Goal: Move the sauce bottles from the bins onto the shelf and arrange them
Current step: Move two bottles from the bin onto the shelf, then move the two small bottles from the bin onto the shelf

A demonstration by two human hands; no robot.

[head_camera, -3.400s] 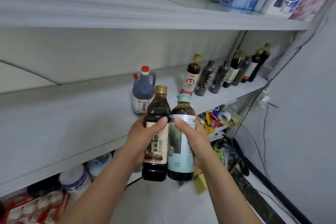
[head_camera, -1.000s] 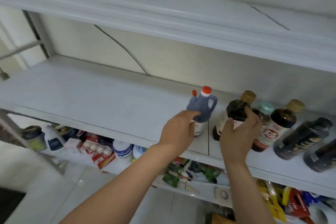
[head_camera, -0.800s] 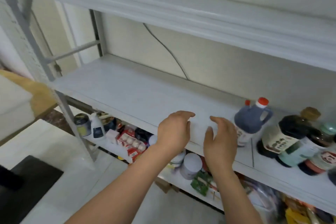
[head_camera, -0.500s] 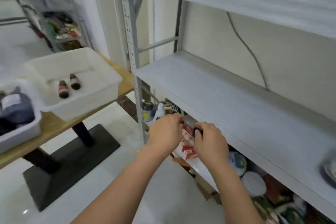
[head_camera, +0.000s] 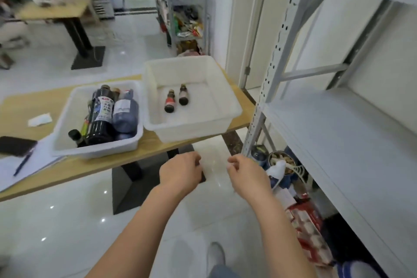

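Facing the tabletop (head_camera: pixel 79 168), we hold our left hand (head_camera: pixel 180 174) and right hand (head_camera: pixel 247 176) side by side and apart, over the floor just short of its near edge. Both have loosely curled fingers and grip nothing. Two white bins sit side by side on the tabletop. The left bin (head_camera: pixel 97 151) holds a tall dark bottle (head_camera: pixel 101 117) just beside a bluish jug (head_camera: pixel 125 115), with a small dark-capped bottle (head_camera: pixel 75 136) at its near corner. The right bin (head_camera: pixel 191 132) holds two small bottles (head_camera: pixel 169 104) lying side by side. The grey shelf (head_camera: pixel 338 137) stands to our right, beside the tabletop's end. A black phone (head_camera: pixel 15 145) and a pen (head_camera: pixel 22 163) lie at the tabletop's left end.
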